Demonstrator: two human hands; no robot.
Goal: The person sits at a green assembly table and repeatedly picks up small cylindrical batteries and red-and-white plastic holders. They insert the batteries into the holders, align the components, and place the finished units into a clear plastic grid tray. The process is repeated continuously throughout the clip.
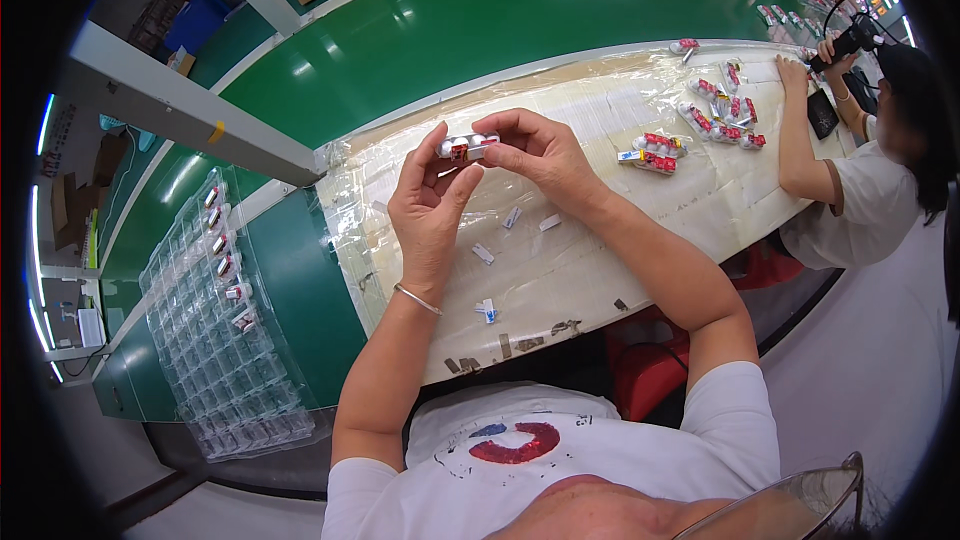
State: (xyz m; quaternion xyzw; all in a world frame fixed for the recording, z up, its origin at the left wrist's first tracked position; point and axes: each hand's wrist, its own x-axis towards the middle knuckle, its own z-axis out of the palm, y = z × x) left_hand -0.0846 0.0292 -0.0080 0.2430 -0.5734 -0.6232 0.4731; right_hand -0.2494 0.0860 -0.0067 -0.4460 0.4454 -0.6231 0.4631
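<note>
Above the covered worktable, I hold a small red-and-white pack with rounded white parts, level between both hands. My left hand is closed on its left end, fingertips behind and thumb below. My right hand pinches its right end between thumb and fingers. The fingers cover part of the pack, so its exact kind cannot be told. On the table beneath my hands lie small white-and-blue slips. To the right of my right hand sits a cluster of similar packs.
More red-and-white packs lie farther right. A clear compartment tray at the left has several packs along one edge. A grey post rises beside the green conveyor surface. A co-worker sits at the right, holding a black device.
</note>
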